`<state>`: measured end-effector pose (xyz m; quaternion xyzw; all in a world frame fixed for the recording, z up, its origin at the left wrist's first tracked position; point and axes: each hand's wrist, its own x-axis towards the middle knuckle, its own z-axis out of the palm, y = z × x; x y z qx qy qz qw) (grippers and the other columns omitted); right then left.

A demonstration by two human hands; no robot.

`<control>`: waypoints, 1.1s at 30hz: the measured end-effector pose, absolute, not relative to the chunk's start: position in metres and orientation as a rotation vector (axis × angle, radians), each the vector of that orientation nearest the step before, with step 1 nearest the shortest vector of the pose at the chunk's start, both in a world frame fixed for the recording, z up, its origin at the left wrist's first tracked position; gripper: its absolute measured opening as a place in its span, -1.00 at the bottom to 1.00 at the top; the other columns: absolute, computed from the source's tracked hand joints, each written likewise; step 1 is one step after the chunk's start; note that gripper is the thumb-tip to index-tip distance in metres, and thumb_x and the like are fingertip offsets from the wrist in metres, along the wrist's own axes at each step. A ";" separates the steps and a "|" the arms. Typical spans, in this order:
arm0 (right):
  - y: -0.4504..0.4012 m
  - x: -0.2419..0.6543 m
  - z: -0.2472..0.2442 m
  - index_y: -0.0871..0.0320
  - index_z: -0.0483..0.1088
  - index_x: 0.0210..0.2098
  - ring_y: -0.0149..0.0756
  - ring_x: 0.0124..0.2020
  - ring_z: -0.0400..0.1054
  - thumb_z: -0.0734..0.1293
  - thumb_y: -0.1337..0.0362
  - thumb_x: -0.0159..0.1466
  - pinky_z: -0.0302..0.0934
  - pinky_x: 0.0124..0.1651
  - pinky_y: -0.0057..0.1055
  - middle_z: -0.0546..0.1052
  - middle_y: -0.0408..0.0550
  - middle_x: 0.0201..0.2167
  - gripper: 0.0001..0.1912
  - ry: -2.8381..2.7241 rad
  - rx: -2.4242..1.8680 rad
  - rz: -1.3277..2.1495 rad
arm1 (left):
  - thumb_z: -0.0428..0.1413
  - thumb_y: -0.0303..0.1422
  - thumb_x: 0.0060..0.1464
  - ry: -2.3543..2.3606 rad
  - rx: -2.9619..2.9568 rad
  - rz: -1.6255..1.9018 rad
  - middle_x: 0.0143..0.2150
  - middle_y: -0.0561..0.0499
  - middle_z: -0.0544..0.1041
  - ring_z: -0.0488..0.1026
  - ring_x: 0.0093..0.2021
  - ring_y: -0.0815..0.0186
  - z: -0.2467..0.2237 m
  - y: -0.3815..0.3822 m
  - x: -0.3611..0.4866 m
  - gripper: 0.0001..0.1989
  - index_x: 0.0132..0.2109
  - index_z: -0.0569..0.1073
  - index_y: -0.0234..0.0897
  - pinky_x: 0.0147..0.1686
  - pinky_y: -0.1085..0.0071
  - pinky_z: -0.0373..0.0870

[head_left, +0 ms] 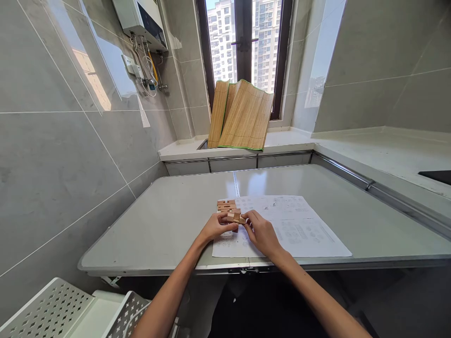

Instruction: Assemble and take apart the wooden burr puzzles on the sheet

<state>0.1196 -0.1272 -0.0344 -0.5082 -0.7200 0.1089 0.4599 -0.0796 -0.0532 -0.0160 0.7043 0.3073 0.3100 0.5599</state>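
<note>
Several small wooden pieces, joined in a cluster (pixel 234 216), are held between both hands above the printed paper sheet (pixel 299 230). My left hand (pixel 218 226) grips the cluster from the left, fingers behind it and thumb in front. On the right side, the fingertips of my right hand (pixel 260 231) pinch the end of a piece. Just behind the hands, notched wooden pieces (pixel 226 203) lie in a stack or row at the sheet's upper left edge. The fine joints between the held pieces are too small to make out.
The pale folding table (pixel 169 211) extends to both sides. A bamboo mat (pixel 246 115) leans upright on the ledge by the window. White perforated baskets (pixel 52 310) stand below the table's left front edge. A metal rail (pixel 341 171) runs along the counter.
</note>
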 end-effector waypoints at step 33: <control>-0.132 0.113 -0.030 0.00 0.41 0.08 -0.25 -0.33 0.48 0.31 0.15 0.38 0.41 -0.27 -0.30 0.61 -0.09 -0.19 -0.71 -1.669 -1.101 0.533 | -0.01 0.28 0.15 0.655 1.684 0.635 -0.44 -0.07 0.56 0.49 -0.50 0.28 -0.012 -0.057 -0.077 -0.27 -0.09 0.53 -0.38 -0.50 0.43 0.30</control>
